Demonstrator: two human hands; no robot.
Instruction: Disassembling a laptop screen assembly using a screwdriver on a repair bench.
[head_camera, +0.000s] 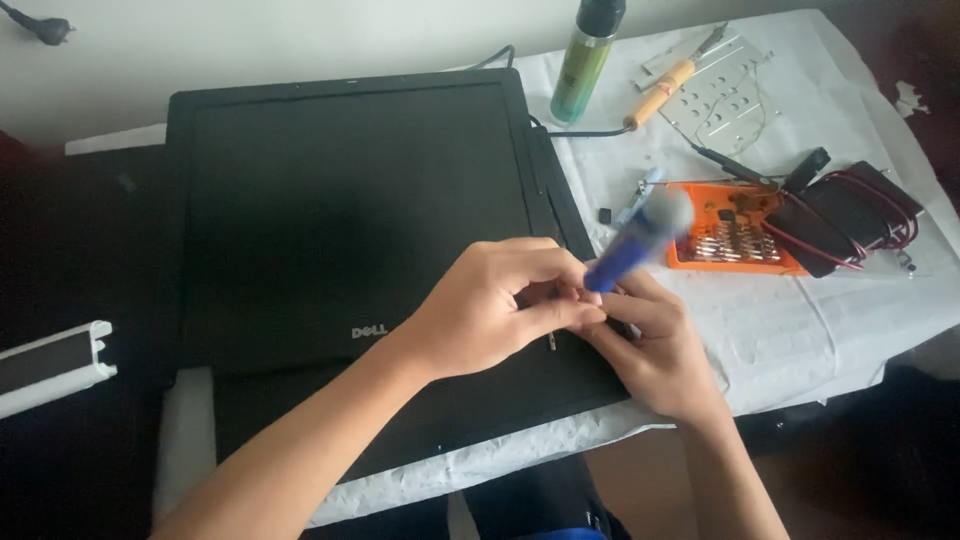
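Left to right. At 9 o'clock, a white rail (55, 365) lying apart from everything else. In the middle, a black screen panel (340, 230) flat on the white cloth (850, 310), long axis running 12 to 6.

Left hand (480, 310) over the panel's lower right corner, fingers curled in, tips pinched together on something small; cannot tell what. Right hand (650, 350) touching it at 3 o'clock, fingers closed round the low end of a blue screwdriver (630, 250). Screwdriver tilted, blurred, long axis from 7 to 1 o'clock, grey cap up, tip down between the two hands, right at the panel's right edge. Both hands equally near the tip; right one carrying the tool.

Beyond, at 1 o'clock from the hands, an orange bit case (735, 245), open, near the cap. Further at 12, a green spray can (585, 60) upright, and a soldering iron (665, 90) lying beside a perforated metal plate (725, 95). Far right, a black box (850, 215) wrapped in red leads.
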